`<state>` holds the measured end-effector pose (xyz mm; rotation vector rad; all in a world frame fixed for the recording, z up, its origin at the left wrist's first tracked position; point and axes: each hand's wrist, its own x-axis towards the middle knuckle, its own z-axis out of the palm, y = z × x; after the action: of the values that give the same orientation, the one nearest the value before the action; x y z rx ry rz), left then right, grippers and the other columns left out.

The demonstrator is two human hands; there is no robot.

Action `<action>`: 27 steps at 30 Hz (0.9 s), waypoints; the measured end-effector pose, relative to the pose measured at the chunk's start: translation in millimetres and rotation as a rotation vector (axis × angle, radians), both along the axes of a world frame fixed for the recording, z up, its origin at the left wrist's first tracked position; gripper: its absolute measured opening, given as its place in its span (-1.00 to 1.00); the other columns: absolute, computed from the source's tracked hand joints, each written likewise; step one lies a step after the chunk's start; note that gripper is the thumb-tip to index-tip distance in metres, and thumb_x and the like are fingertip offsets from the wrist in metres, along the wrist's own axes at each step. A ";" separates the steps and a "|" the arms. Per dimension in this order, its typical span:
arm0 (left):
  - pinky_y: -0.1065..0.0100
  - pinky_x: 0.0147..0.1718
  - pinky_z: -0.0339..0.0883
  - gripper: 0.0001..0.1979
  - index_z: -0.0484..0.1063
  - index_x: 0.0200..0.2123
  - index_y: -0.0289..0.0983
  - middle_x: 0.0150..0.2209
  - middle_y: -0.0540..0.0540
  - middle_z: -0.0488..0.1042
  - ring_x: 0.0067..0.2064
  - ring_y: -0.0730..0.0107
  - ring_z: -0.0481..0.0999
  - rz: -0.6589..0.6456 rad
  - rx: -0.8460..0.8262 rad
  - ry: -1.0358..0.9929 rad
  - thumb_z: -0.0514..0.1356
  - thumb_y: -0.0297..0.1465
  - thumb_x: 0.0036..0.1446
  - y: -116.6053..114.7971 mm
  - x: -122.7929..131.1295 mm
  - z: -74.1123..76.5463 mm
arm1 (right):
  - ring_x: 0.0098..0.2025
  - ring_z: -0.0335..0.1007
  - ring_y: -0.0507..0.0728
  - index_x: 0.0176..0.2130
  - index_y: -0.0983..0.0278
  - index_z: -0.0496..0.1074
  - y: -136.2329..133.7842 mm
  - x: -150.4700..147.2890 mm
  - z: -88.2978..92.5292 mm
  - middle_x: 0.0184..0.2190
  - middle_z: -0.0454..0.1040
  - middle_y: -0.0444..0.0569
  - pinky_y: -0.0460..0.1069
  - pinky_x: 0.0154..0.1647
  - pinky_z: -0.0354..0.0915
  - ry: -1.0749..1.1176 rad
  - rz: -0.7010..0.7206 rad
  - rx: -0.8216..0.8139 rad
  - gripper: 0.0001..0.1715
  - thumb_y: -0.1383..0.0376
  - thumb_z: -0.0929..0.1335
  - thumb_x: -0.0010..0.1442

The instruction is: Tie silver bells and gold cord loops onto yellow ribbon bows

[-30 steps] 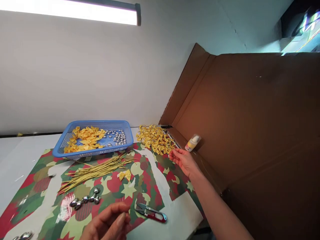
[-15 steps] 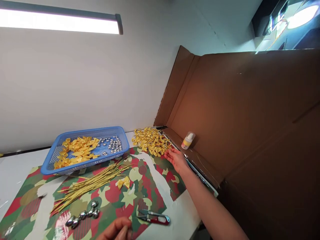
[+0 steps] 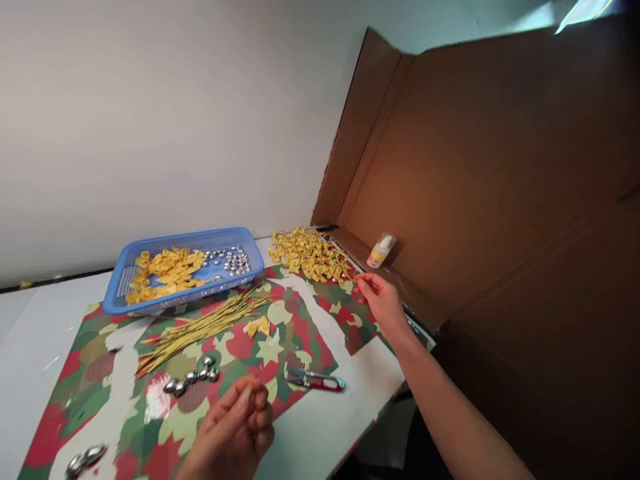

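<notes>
My right hand (image 3: 383, 303) is at the right edge of a pile of yellow bows (image 3: 310, 255) with ties. Its fingers are loosely bent and a little apart, with nothing seen in them. In the lower middle, my left hand (image 3: 230, 427) has thumb and fingertips pressed together; anything pinched there is too small to make out. Silver beads (image 3: 191, 377) lie beyond it, on the left. A single yellow bow (image 3: 259, 326) and thread snips (image 3: 316, 381) with a red handle rest on the patterned sheet. A bundle of thin gold ties (image 3: 203, 330) lies farther back.
A blue basket (image 3: 113, 293) holds loose yellow bows and silver beads. Against the cardboard wall (image 3: 480, 187) on the right stands a small white-capped bottle (image 3: 381, 251). More silver beads (image 3: 86, 460) sit at the lower left. The table edge (image 3: 367, 427) runs between my arms.
The camera view has tilted down. My right hand has drawn back slightly from the pile, its fingers more bent. My left hand has risen farther into view, still pinched.
</notes>
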<state>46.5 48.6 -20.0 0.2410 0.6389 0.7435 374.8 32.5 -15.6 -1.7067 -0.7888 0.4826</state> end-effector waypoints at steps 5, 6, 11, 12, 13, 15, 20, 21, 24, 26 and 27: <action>0.57 -0.48 0.39 -0.86 0.50 -0.31 -0.29 -0.40 0.05 0.30 -0.45 0.58 0.37 0.195 0.115 0.017 0.39 -0.46 0.06 4.5 -6.6 10.6 | -0.29 0.49 0.08 -0.05 0.29 0.51 -42.2 -77.7 2.7 -0.26 0.55 -0.09 0.03 -0.22 0.45 -0.144 0.327 -0.127 -0.78 0.20 0.38 0.40; 0.58 -0.48 0.38 -0.88 0.49 -0.32 -0.28 -0.40 0.06 0.26 -0.45 0.59 0.34 0.215 0.152 0.042 0.37 -0.44 0.08 5.8 -8.2 10.9 | -0.30 0.47 0.07 -0.11 0.25 0.55 -47.6 -91.1 3.6 -0.32 0.55 -0.13 0.00 -0.23 0.40 -0.184 0.389 -0.146 -0.85 0.25 0.38 0.39; 0.55 -0.47 0.32 -0.84 0.52 -0.27 -0.21 -0.37 0.04 0.31 -0.41 0.51 0.33 0.223 0.446 0.326 0.37 -0.27 0.15 4.6 -10.8 5.9 | -0.17 0.45 0.13 -0.25 0.18 0.57 -57.6 -124.7 6.2 -0.26 0.56 -0.11 0.02 -0.11 0.29 -0.399 0.530 -0.219 -0.84 0.43 0.40 0.29; 0.52 -0.45 0.33 -0.83 0.55 -0.25 -0.20 -0.35 0.01 0.37 -0.38 0.47 0.36 0.198 0.523 0.415 0.39 -0.26 0.14 3.4 -9.9 3.9 | -0.13 0.45 0.17 -0.22 0.19 0.56 -58.4 -125.4 5.9 -0.23 0.55 -0.08 0.06 -0.07 0.28 -0.442 0.528 -0.238 -0.83 0.45 0.42 0.25; 0.48 -0.44 0.33 -0.82 0.59 -0.23 -0.19 -0.31 -0.02 0.43 -0.35 0.42 0.39 0.165 0.603 0.506 0.42 -0.28 0.11 2.5 -8.7 1.5 | -0.10 0.44 0.21 -0.18 0.20 0.55 -59.5 -125.1 5.2 -0.20 0.55 -0.05 0.09 -0.04 0.27 -0.482 0.519 -0.257 -0.80 0.47 0.44 0.21; 0.39 -0.40 0.34 -0.82 0.65 -0.27 -0.19 -0.21 -0.09 0.50 -0.31 0.33 0.44 0.083 0.758 0.674 0.47 -0.32 0.02 2.2 -6.4 -4.5 | -0.08 0.43 0.27 -0.15 0.24 0.54 -63.0 -122.5 2.6 -0.18 0.54 0.01 0.13 -0.03 0.26 -0.546 0.494 -0.290 -0.75 0.49 0.46 0.17; 0.18 -0.28 0.33 -0.92 0.62 -0.48 -0.18 -0.20 -0.12 0.49 -0.27 0.12 0.49 -0.092 1.029 0.984 0.44 -0.34 -0.08 6.9 -5.1 -20.7 | -0.15 0.45 0.26 -0.22 0.26 0.51 -74.7 -117.7 -11.3 -0.24 0.55 0.01 0.11 -0.09 0.30 -0.618 0.460 -0.302 -0.86 0.48 0.43 0.24; 0.16 -0.25 0.32 -0.91 0.60 -0.49 -0.17 -0.21 -0.12 0.49 -0.26 0.09 0.50 -0.114 1.070 1.030 0.42 -0.33 -0.04 7.3 -5.1 -22.7 | -0.15 0.46 0.24 -0.22 0.25 0.50 -76.3 -117.3 -14.5 -0.25 0.54 0.01 0.09 -0.10 0.31 -0.620 0.450 -0.289 -0.88 0.47 0.40 0.27; 0.12 -0.21 0.30 -0.85 0.55 -0.49 -0.17 -0.19 -0.13 0.50 -0.22 0.05 0.50 -0.162 1.173 1.130 0.32 -0.29 0.10 6.6 -3.8 -25.0 | -0.16 0.47 0.20 -0.25 0.24 0.48 -78.3 -114.2 -22.9 -0.26 0.54 -0.02 0.04 -0.13 0.31 -0.616 0.415 -0.238 -0.83 0.46 0.33 0.35; 0.13 -0.21 0.29 -0.81 0.52 -0.48 -0.17 -0.18 -0.13 0.51 -0.20 0.04 0.51 -0.181 1.222 1.163 0.26 -0.27 0.17 5.5 -2.2 -24.8 | -0.17 0.47 0.19 -0.23 0.23 0.48 -78.2 -109.5 -28.1 -0.26 0.53 -0.03 0.02 -0.15 0.31 -0.605 0.377 -0.205 -0.83 0.44 0.32 0.37; 0.14 -0.21 0.30 -0.80 0.49 -0.47 -0.17 -0.20 -0.13 0.52 -0.20 0.05 0.52 -0.187 1.240 1.170 0.24 -0.27 0.19 5.3 -1.7 -24.6 | -0.17 0.47 0.19 -0.21 0.22 0.48 -78.0 -106.4 -30.7 -0.25 0.53 -0.03 0.02 -0.16 0.31 -0.598 0.351 -0.190 -0.83 0.43 0.31 0.38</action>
<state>44.7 53.9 -44.7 1.9471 1.1422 0.6861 268.4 -45.5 -46.2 -1.9223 -1.5311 0.2822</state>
